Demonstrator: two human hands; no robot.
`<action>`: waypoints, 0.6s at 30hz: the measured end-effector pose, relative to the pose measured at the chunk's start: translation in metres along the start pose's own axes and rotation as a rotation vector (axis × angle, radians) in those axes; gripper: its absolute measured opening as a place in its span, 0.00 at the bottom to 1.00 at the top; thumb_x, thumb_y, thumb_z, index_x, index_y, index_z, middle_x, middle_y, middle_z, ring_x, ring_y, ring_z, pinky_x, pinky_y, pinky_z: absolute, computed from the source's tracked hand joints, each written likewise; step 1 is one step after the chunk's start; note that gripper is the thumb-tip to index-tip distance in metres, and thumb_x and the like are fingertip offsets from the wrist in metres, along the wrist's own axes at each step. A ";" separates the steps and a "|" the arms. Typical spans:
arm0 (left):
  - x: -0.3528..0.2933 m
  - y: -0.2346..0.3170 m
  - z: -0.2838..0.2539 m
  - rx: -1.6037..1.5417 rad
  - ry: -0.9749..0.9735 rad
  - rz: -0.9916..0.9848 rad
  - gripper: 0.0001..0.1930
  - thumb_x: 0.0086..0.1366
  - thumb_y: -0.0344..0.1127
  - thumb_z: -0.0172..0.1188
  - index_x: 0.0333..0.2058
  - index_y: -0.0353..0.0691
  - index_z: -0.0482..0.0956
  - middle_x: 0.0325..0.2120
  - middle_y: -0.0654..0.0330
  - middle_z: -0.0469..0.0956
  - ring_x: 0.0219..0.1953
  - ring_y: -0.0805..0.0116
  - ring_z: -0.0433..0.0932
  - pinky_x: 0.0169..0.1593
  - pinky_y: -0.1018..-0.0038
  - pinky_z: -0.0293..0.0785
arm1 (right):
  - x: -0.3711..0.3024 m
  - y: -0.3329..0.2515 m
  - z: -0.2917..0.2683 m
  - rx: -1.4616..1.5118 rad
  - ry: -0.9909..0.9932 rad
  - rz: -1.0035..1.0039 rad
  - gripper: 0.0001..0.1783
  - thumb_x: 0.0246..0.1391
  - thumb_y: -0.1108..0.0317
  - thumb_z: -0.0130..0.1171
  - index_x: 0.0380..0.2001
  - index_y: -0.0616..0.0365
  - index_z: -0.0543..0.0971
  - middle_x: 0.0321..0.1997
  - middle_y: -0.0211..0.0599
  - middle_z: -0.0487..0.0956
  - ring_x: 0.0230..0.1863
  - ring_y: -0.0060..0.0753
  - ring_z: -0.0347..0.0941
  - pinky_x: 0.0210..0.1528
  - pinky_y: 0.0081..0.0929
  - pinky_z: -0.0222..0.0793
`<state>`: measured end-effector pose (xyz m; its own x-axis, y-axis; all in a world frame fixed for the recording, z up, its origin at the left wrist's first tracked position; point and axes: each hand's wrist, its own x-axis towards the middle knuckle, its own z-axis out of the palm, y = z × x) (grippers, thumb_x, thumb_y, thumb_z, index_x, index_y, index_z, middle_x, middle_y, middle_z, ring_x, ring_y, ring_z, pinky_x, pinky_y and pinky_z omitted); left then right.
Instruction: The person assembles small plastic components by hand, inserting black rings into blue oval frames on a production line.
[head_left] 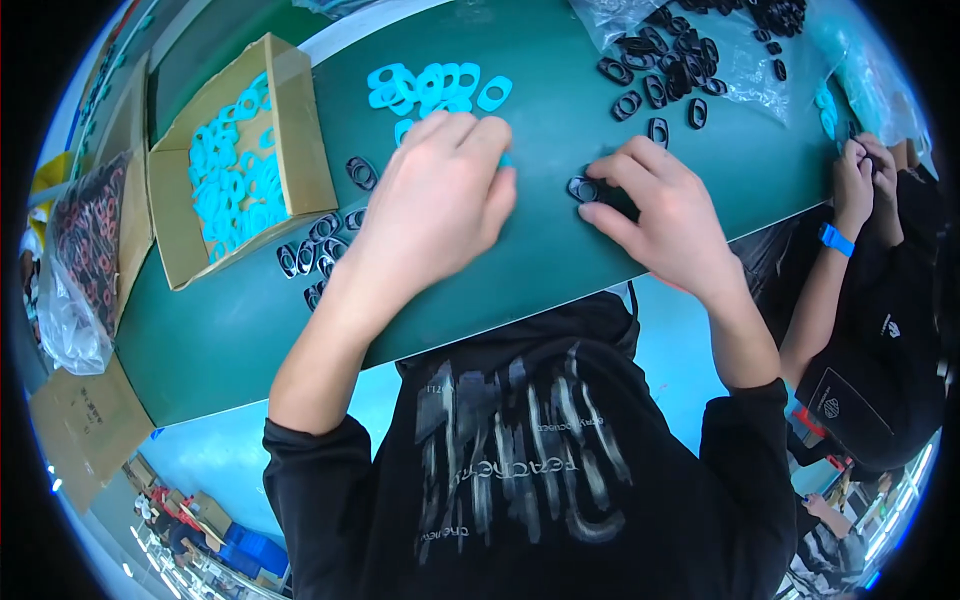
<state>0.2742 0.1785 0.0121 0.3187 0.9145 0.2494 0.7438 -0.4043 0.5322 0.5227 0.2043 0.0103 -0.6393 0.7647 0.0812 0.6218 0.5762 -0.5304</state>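
Note:
My left hand (430,205) is closed above the table, with a sliver of a turquoise oval ring (505,160) showing between thumb and forefinger. Most of that ring is hidden by the fingers. Further right, my right hand (665,205) pinches a black oval ring (577,188) at its right end, close over the green table (520,270). Beyond my left hand lie several loose turquoise oval rings (432,85). Several black oval pieces (325,228) are scattered left of my left wrist.
A cardboard box (307,130) of turquoise rings stands at left, beside a plastic bag (75,320) near reddish and dark pieces. Black rings (685,65) lie heaped on clear plastic at the far right. A co-worker's hands (862,175) work at the right edge.

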 end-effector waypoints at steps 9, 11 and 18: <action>-0.036 0.007 0.018 -0.055 0.110 0.131 0.13 0.52 0.24 0.70 0.37 0.35 0.79 0.39 0.56 0.77 0.42 0.54 0.74 0.45 0.62 0.70 | -0.001 0.000 0.005 0.148 0.121 -0.037 0.14 0.51 0.72 0.70 0.42 0.61 0.82 0.38 0.39 0.76 0.37 0.40 0.76 0.39 0.32 0.75; -0.046 0.005 0.018 -0.012 0.107 0.140 0.14 0.51 0.23 0.71 0.38 0.35 0.79 0.39 0.56 0.77 0.42 0.54 0.74 0.45 0.62 0.70 | 0.004 -0.006 0.007 0.205 0.106 -0.164 0.15 0.50 0.72 0.70 0.43 0.60 0.82 0.38 0.39 0.76 0.37 0.41 0.76 0.40 0.32 0.75; -0.047 0.007 0.001 0.000 0.170 0.095 0.16 0.49 0.23 0.71 0.39 0.35 0.81 0.40 0.56 0.76 0.43 0.53 0.75 0.47 0.61 0.72 | 0.019 -0.021 0.023 0.138 0.053 -0.264 0.16 0.45 0.74 0.72 0.40 0.60 0.82 0.38 0.38 0.76 0.39 0.43 0.77 0.40 0.36 0.75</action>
<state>0.2651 0.1327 0.0030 0.2834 0.8562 0.4319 0.7152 -0.4887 0.4997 0.4874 0.2003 0.0038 -0.7439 0.6098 0.2733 0.3680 0.7152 -0.5942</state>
